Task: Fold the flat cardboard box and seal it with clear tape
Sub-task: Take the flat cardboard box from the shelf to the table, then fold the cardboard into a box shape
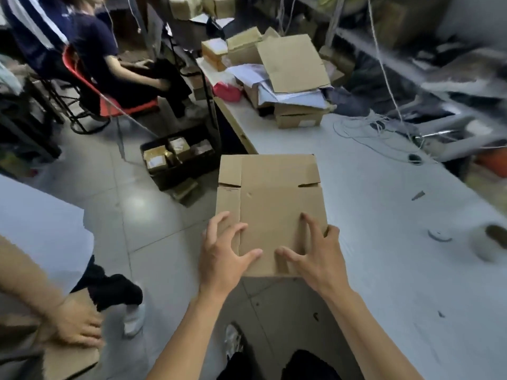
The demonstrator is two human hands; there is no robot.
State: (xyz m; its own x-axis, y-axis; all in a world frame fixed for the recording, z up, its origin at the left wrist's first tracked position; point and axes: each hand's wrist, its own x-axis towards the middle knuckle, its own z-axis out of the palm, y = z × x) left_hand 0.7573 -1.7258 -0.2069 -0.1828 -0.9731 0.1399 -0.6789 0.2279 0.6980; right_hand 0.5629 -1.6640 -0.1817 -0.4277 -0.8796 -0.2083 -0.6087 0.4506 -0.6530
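Flat cardboard box (270, 204), brown corrugated, with creased panels and slotted flaps, lay over the left edge of the smooth white desk (384, 215). Right hand (321, 256) grip curled round its right edge. Left hand (222, 253) clawed, fingertips on the left panel; couldn't tell if clasping.

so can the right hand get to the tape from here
Probably yes. The tape lies on the table to the right of the right hand, with only a small flat scrap between them. The hand grips the box, though, so it must let go first.
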